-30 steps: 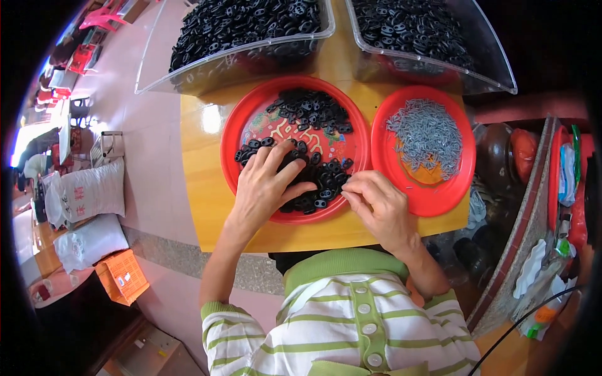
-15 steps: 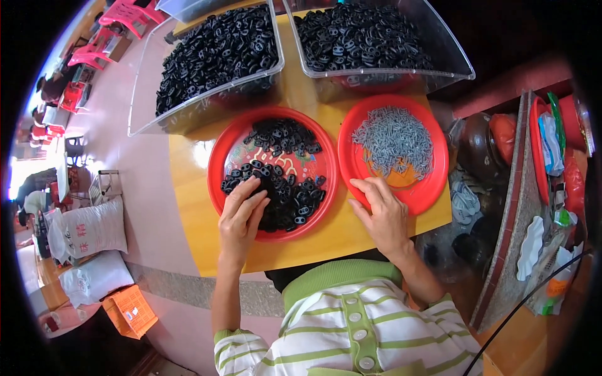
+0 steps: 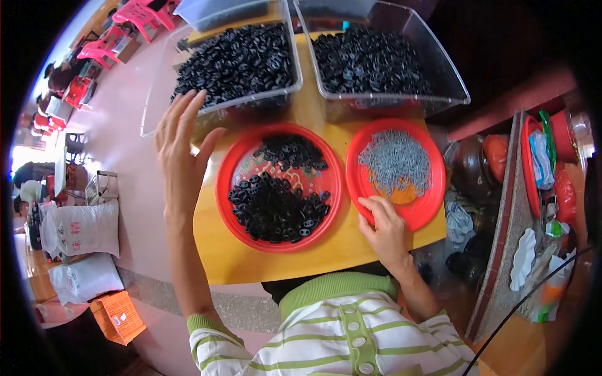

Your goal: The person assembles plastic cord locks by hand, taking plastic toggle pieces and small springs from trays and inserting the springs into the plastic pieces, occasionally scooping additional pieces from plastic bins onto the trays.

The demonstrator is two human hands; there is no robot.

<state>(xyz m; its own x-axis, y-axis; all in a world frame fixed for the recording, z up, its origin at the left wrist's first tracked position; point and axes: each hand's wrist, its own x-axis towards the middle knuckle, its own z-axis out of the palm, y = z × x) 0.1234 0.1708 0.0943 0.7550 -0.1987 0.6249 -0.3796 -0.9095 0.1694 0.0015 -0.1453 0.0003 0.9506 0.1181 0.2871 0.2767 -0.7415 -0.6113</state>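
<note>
My left hand (image 3: 180, 135) is raised over the front left corner of a clear plastic bin (image 3: 251, 100) full of small black two-holed plastic pieces (image 3: 235, 62). Its fingers are stretched out and hold nothing. On the yellow table, a round red tray (image 3: 222, 216) carries more black pieces (image 3: 269, 207) in two heaps. Beside it stands a red plate (image 3: 439, 182) with a pile of small silver screws (image 3: 395, 160). My right hand (image 3: 385, 230) is at this plate's near left rim, fingers curled and drawn together. What lies between its fingertips is hidden.
A second clear bin (image 3: 448, 81) of black pieces stands at the back right. White sacks (image 3: 81, 229) and an orange box (image 3: 117, 318) sit on the floor to the left, with pink plastic stools (image 3: 141, 17) farther off. A ledge (image 3: 495, 250) runs along the right.
My left hand has left the black pieces in the tray, moving up and left to the bin, its fingers straightening. My right hand stays by the screw plate, fingers more curled. The view has shifted slightly.
</note>
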